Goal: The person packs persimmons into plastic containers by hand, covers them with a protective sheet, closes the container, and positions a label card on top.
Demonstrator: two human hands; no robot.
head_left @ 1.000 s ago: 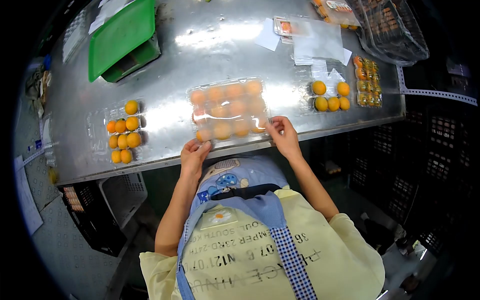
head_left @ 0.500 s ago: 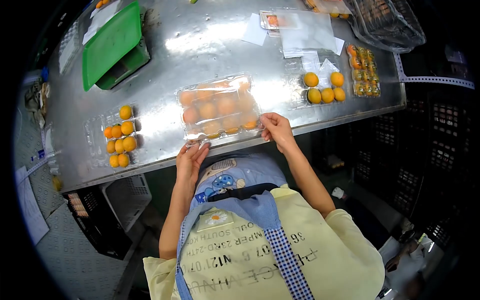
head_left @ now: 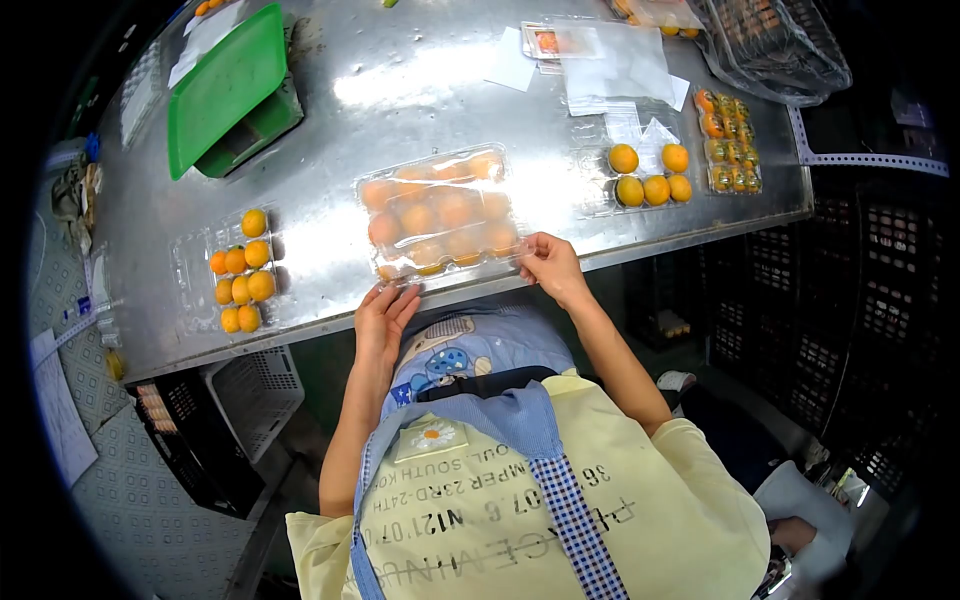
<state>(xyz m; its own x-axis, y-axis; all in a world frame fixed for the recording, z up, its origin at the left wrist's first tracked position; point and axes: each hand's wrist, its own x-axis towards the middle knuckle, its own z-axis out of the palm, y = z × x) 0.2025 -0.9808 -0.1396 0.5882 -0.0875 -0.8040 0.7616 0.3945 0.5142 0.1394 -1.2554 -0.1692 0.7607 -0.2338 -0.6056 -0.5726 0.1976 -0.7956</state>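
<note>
A clear plastic clamshell [head_left: 440, 215] full of small oranges lies near the table's front edge, its lid over the fruit. At its front left corner, my left hand [head_left: 386, 318] pinches the rim between thumb and fingers. My right hand [head_left: 550, 268] has its fingertips closed on the front right corner. To the left sits an open clamshell [head_left: 190, 262] with several oranges [head_left: 241, 262] in one half. Another open pack on the right holds several oranges [head_left: 655, 190].
A green tray [head_left: 225, 90] rests tilted on the steel table [head_left: 400, 110] at the left. White papers [head_left: 615, 75] lie at the back right, beside a filled fruit pack [head_left: 730, 140] and a bag of plastic containers [head_left: 775, 45]. Crates [head_left: 255, 400] stand below; a person is at lower right.
The lid's front right corner now covers an orange that was brighter before. My right hand has shifted slightly at that corner; my left hand stays about the same. The person at lower right has moved.
</note>
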